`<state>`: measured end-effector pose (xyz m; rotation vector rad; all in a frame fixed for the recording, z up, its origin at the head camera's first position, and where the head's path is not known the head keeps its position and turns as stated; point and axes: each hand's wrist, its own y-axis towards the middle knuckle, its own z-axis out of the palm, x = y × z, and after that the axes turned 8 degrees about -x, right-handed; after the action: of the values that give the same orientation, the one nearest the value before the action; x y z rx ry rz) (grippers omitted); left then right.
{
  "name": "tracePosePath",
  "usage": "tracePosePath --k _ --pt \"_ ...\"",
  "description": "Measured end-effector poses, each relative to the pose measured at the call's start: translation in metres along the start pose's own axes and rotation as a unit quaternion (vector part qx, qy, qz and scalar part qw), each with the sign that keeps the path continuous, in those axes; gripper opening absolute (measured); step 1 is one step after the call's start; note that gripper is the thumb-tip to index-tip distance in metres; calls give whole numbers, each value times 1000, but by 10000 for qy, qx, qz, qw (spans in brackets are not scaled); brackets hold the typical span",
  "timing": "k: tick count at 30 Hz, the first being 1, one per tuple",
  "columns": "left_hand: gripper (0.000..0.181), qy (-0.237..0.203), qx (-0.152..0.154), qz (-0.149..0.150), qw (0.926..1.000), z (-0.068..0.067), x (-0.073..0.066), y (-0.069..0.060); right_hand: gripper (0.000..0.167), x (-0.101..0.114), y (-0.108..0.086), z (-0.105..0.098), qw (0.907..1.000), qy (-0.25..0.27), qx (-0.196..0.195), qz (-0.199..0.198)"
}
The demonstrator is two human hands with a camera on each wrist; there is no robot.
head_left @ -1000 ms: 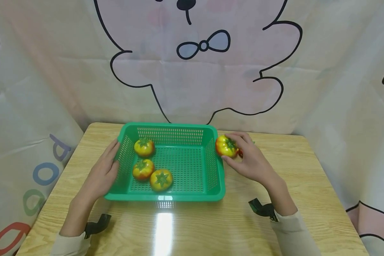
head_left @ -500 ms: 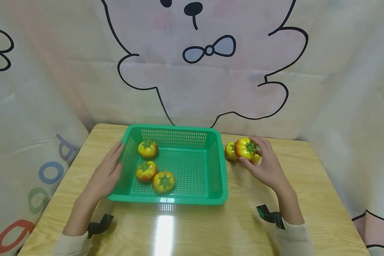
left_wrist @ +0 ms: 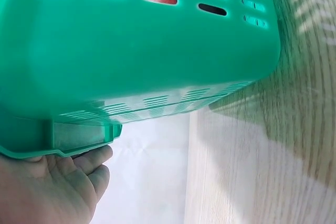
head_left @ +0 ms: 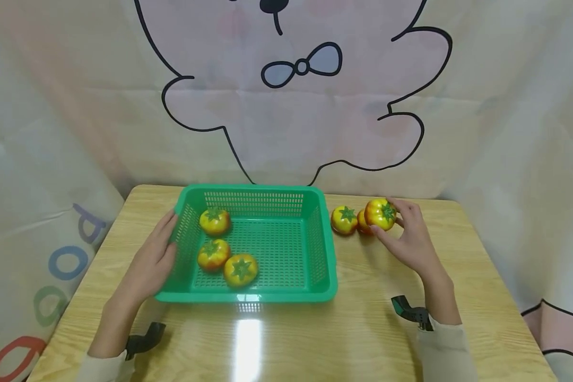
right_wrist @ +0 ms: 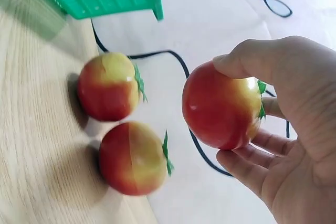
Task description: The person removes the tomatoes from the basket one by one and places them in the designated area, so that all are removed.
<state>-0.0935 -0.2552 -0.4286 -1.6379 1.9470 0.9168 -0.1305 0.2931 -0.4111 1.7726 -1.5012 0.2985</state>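
Observation:
My right hand (head_left: pixel 413 244) holds a yellow-and-red toy-like tomato (head_left: pixel 380 214) with a green star-shaped top, thumb on one side and fingers on the other. The right wrist view shows this tomato (right_wrist: pixel 220 108) raised off the wooden table. Two similar tomatoes rest side by side below it: one tomato (head_left: pixel 344 220) near the basket and another tomato (head_left: pixel 364 223) partly hidden by the held one. On the left, my left hand (head_left: pixel 148 265) rests against the left rim of the green basket (head_left: pixel 286 296), its fingers stretched along the outside.
Inside the basket lie a tomato (head_left: pixel 215 221) at the back left, a second tomato (head_left: pixel 214 254) and a third tomato (head_left: pixel 241 269) nearer the front. A patterned curtain (head_left: pixel 286 132) hangs behind the wooden table (head_left: pixel 363 334).
Holding the tomato, my right hand has moved right, away from the basket's right rim. Two tomatoes on the table have come into sight. My left hand stays at the basket.

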Motion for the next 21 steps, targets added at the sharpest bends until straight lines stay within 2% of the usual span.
tracePosePath --k 21 --pt "59 46 -40 -43 10000 0 1 0 69 -45 3 -18 9990 -105 -147 397"
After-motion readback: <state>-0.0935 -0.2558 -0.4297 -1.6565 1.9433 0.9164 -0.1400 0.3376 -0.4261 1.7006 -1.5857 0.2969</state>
